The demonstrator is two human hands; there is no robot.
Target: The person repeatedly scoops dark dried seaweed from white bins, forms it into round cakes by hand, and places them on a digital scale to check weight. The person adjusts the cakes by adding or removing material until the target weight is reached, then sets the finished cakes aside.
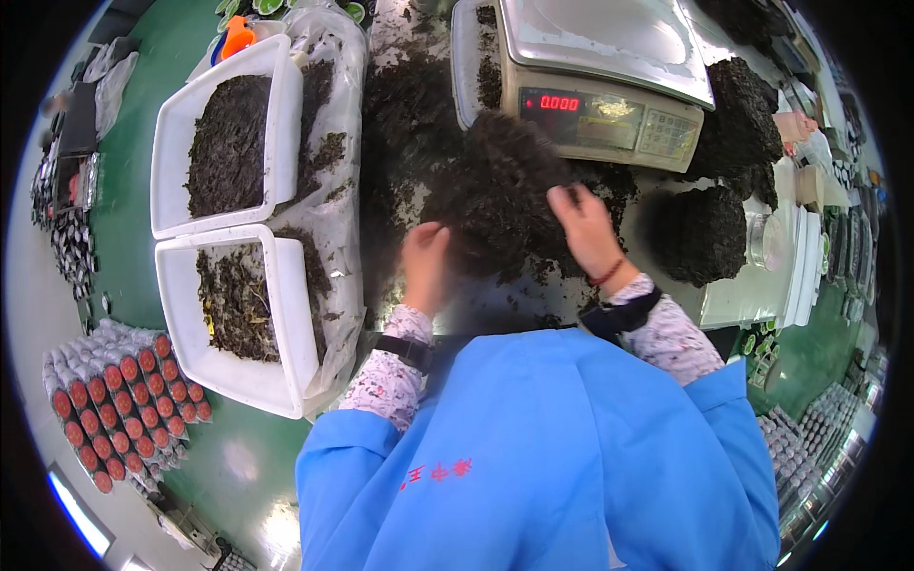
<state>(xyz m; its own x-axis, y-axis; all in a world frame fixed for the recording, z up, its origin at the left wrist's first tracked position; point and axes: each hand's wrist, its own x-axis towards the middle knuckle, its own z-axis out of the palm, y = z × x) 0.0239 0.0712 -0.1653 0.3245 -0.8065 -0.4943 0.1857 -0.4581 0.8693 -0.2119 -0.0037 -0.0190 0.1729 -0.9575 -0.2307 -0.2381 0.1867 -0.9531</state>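
A dark, matted sheet of what looks like dried seaweed (pixel 514 167) is raised and blurred in front of the scale. My right hand (pixel 588 233) grips its right edge between thumb and fingers. To the lower left of the sheet, my left hand (pixel 426 262) has its fingers curled together. It is smeared by motion, and whether it pinches a bit of seaweed does not show. Loose dark flakes (pixel 405 124) cover the worktable under and around both hands. Beyond them stands a digital scale (pixel 600 119) with a lit red display and a metal pan (pixel 600 38).
Two white plastic bins (pixel 286 124) (pixel 290 314) with dark seaweed stand at left beside clear plastic sheeting (pixel 338 190). Round seaweed cakes (pixel 700 233) are stacked at right, near a clear round container (pixel 764 240). An orange object (pixel 238 36) lies behind the bins. Bagged packages (pixel 124 400) sit lower left.
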